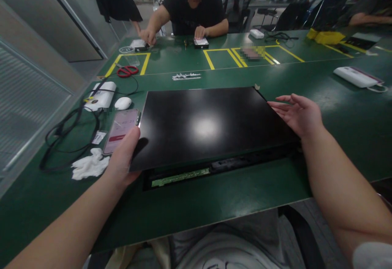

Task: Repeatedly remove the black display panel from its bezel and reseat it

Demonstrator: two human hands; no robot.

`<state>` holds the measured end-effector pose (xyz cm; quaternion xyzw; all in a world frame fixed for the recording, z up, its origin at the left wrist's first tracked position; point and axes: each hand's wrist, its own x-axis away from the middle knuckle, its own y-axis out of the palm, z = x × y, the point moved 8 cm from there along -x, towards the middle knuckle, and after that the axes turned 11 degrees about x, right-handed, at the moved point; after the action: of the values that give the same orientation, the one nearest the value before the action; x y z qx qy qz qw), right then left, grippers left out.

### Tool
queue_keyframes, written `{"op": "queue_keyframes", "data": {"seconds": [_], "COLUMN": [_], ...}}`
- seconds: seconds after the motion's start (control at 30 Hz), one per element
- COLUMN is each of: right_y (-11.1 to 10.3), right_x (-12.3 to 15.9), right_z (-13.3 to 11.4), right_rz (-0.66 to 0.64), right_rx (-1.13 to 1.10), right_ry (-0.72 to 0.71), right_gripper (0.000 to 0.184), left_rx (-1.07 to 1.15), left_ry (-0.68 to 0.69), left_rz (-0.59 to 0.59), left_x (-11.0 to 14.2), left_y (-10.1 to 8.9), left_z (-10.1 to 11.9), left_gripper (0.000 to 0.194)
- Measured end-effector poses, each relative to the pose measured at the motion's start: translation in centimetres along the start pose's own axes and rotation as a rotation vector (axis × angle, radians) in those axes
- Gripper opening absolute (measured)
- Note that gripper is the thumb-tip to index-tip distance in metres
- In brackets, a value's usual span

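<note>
A flat, glossy black screen panel sits tilted over a black frame on the green table. Beneath the panel's near edge, a narrow green circuit board shows inside the frame. My left hand grips the panel's left near corner, thumb on the top face and fingers underneath. At the right edge is my right hand, its fingers stretched out and the fingertips against or just beside the edge; whether they bear weight I cannot tell. The far part of the frame is hidden under the panel.
To the left lie a phone, crumpled white gloves, a black cable, a white mouse and red scissors. A white device lies right. Across the table sits a person in black.
</note>
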<state>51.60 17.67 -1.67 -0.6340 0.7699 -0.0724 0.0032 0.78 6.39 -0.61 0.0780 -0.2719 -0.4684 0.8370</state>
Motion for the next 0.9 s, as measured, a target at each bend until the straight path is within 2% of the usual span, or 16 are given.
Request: {"op": "queue_keyframes", "data": {"seconds": [0.2,0.37,0.47,0.63,0.9], "right_y": [0.1,0.6,0.7,0.3,-1.0], "right_x": [0.5,0.8,0.9,1.0,0.6], "right_z": [-0.2,-0.2,-0.4,-0.6,-1.0], "right_rz": [-0.003,-0.03,-0.022,0.03,0.071], "right_rx": [-0.012,-0.02,-0.026,-0.031,0.032], "right_ry": [0.026,0.045,0.052,0.071,0.019], "right_gripper": [0.028,0.03,0.032,0.029,0.03], "left_rx": [-0.016,-0.037,-0.053,-0.094,-0.076], "left_ry": [-0.009,0.028,0.039,0.038,0.044], "left_rz": [0.002,-0.124,-0.153,-0.174,-0.179], "left_x": [-0.2,-0.2,-0.4,-0.6,-0.6], "left_y": [-0.3,0.5,0.5,0.5,0.4], "left_z": [-0.2,-0.3,-0.3,-0.4,-0.6], "left_gripper": [0.034,0.061,0.072,0.064,0.062]}}
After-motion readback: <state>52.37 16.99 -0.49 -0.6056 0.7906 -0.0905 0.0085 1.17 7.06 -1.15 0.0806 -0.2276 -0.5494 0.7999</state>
